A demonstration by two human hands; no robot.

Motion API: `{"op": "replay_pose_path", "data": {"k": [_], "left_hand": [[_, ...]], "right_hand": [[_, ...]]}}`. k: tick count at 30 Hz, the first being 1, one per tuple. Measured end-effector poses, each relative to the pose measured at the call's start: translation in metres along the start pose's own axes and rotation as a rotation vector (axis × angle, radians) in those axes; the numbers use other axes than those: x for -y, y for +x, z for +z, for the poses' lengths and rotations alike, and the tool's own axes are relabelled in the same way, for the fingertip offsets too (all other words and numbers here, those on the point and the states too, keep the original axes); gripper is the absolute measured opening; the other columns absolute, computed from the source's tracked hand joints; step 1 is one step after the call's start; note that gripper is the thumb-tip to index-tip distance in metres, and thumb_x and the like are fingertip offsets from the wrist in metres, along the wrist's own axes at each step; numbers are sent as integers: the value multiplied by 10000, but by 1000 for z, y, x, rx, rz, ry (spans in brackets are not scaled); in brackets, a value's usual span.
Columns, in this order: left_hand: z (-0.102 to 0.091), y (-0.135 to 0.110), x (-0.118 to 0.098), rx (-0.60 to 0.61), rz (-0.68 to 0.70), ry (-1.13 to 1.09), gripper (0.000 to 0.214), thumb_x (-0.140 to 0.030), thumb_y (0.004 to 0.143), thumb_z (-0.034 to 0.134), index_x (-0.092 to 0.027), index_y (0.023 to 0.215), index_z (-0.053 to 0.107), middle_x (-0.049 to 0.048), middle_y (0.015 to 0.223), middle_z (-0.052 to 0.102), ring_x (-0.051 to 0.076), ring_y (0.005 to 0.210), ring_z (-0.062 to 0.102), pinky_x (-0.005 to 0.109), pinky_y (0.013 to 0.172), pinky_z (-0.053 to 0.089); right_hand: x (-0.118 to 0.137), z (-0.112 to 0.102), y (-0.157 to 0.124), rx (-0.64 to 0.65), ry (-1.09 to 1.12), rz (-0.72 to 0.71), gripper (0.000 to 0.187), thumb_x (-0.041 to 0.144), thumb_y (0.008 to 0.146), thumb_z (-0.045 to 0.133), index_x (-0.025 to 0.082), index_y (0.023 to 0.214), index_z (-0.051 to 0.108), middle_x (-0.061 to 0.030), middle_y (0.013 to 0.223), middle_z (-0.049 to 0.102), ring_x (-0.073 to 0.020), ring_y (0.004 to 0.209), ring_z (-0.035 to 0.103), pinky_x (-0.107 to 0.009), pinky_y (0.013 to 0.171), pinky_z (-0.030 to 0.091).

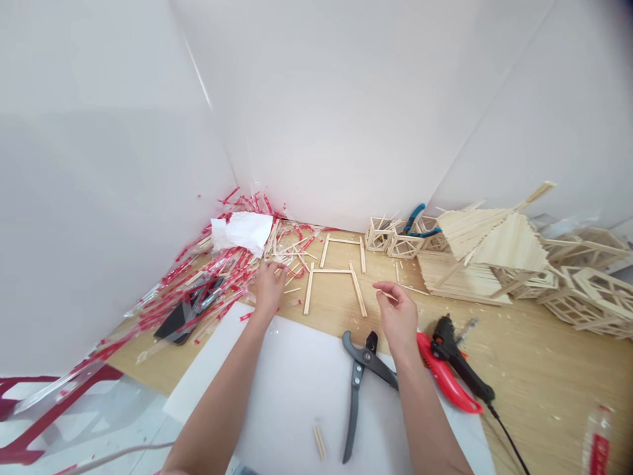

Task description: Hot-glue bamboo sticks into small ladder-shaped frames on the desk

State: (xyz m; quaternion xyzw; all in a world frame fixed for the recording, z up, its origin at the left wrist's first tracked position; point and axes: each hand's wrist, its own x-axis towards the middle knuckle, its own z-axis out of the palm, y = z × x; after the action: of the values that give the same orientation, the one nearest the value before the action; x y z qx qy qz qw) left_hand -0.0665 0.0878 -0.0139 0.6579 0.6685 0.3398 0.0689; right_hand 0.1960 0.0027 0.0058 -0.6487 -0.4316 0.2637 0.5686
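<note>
Craft work corner of the small-workshop sort: a wooden table [539, 382] standing against plain white walls [336, 119] at 12 o'clock. Its use is shown by the cutter [367, 357] at 5 o'clock, the corded glue gun [462, 366] at 4 o'clock and the stick models [514, 241] massed at 3 o'clock. Red-and-clear wrappers [230, 264] heaped toward 8 o'clock further mark a working surface.

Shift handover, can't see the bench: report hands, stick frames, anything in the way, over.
Left hand at wrapper clutter, grip unclear. Right hand open, nothing visible in it. Two stick frames on table. Possible obstruction: cutter between forearms.
</note>
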Motion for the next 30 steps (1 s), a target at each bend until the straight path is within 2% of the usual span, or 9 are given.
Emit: {"op": "replay_pose_path", "data": {"k": [5,11,13,15,19,20,22,25,30], "left_hand": [[-3,-1,-13,257,259,217,349,-171,785,542,-230,1125,595,102,1244,526,263,1174,457,407,983,361],[-17,45,-10,449,242,421,246,-175,842,427,-169,878,670,99,938,631,223,910,599,312,810,442],[-41,80,-6,365,210,468,254,-177,858,423,-152,910,670,107,996,632,228,963,589,303,835,435],[-73,120,-1,108,49,568,295,-132,880,373,-71,1022,625,156,1090,604,256,1011,561,357,868,427],[-127,176,4,-405,-83,654,547,11,862,274,-26,1404,212,274,1479,147,364,1261,334,548,949,320],[-129,179,2,-398,-4,682,561,-3,857,304,-44,1409,210,269,1488,123,378,1259,335,551,939,327],[-118,171,-5,-197,206,723,499,-52,871,312,-85,1369,331,231,1450,263,351,1183,436,502,906,375],[-69,138,-13,273,313,740,374,-112,889,281,-64,1107,581,213,1147,565,301,1047,548,426,857,418],[-7,107,5,446,327,722,278,-171,854,405,-87,962,646,179,980,638,250,938,609,340,808,440]], "right_hand": [[3,-3,0,-2,29,-2,181,270,721,526,193,821,656,-70,953,657,-222,949,573,-378,852,421],[5,-5,1,-21,12,-13,190,274,725,521,190,823,661,-67,960,643,-215,945,572,-371,848,421],[5,-6,2,-22,12,-4,192,273,726,520,189,825,661,-69,961,641,-215,944,571,-372,850,418],[5,-7,2,-29,13,9,194,273,725,521,189,827,662,-70,961,643,-215,940,571,-375,852,414],[4,-9,4,-50,14,-5,191,272,725,524,193,824,668,-68,963,642,-217,939,570,-376,841,421],[3,-9,4,-52,15,-14,189,271,726,525,195,823,668,-68,966,641,-218,945,569,-375,838,423],[3,-8,4,-54,17,-25,185,271,728,525,198,822,667,-68,971,640,-220,958,567,-374,838,426],[2,-6,3,-33,13,-28,176,269,732,523,202,813,663,-65,970,635,-217,956,566,-372,839,428],[1,-6,3,-24,8,-31,181,264,732,517,198,818,661,-63,962,633,-215,953,568,-367,837,429]]}}
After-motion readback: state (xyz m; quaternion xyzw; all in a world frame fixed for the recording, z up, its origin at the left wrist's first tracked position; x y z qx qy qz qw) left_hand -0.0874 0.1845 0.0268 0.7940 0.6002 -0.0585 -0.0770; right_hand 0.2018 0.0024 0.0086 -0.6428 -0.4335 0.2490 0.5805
